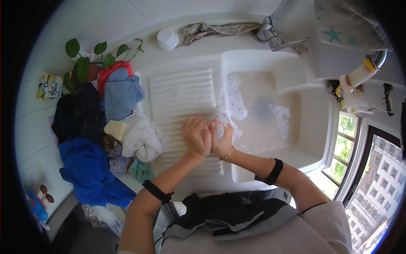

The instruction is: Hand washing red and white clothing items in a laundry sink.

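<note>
My left hand [198, 138] and my right hand [223, 136] are curled side by side over the right edge of a ribbed washboard [180, 85] moulded into a white sink. Between and behind my fingers shows a small foamy white bundle [222, 119]. Fingers and suds hide most of it, so its kind is unclear. To the right, the basin [269, 139] holds cloudy water with foam [236, 95] along its left side. A pale bar of soap [114, 129] rests on the laundry left of the washboard, beside a white cloth [139, 136].
Heaped clothes at left include a blue garment [87, 171], a light-blue towel [122, 92] and a green cloth [141, 171]. Behind them stands a leafy plant [82, 68]. A white tub [167, 39], a twisted cloth [219, 30] and a metal faucet [269, 35] line the back ledge.
</note>
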Available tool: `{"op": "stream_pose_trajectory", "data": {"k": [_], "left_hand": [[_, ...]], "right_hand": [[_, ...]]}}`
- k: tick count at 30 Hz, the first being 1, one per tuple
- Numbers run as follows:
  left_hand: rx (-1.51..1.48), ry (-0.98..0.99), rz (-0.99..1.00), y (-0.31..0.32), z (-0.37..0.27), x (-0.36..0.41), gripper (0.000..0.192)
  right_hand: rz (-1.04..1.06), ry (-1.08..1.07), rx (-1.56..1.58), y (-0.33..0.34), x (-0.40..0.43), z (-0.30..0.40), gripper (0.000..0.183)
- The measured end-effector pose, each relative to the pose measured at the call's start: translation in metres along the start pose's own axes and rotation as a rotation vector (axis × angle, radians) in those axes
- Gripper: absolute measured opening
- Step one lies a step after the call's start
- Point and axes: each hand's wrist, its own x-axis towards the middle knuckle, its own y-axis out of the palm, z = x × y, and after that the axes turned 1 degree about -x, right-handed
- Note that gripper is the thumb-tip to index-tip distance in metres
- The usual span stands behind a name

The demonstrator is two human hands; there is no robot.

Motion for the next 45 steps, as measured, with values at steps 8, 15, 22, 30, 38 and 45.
{"op": "stream_pose_trajectory", "data": {"k": [8,15,22,30,38,45], "left_hand": [[-0.044,0.065,0.029,0.002,0.009,0.003,0.016],[0.109,0.047,0.005,0.002,0.004,-0.001,0.02],[-0.219,-0.31,0.267,-0.031,0.002,0.002,0.028],[-0.115,-0.086,0.552,-0.086,0.002,-0.012,0.047],[-0.124,-0.166,0.049,-0.126,0.001,0.001,0.018],[-0.526,-0.351,-0.465,-0.21,0.02,0.006,0.02]], "right_hand": [[0.1,-0.065,-0.094,-0.003,0.003,-0.006,0.016],[0.106,-0.143,-0.221,-0.002,0.001,-0.007,0.02],[0.311,-0.086,-0.254,-0.042,-0.001,0.018,0.025],[0.238,-0.258,-0.337,-0.075,-0.027,0.02,0.044],[-0.191,-0.008,-0.203,-0.098,-0.012,0.012,0.018],[-0.426,0.424,0.504,-0.193,0.015,-0.029,0.024]]}}
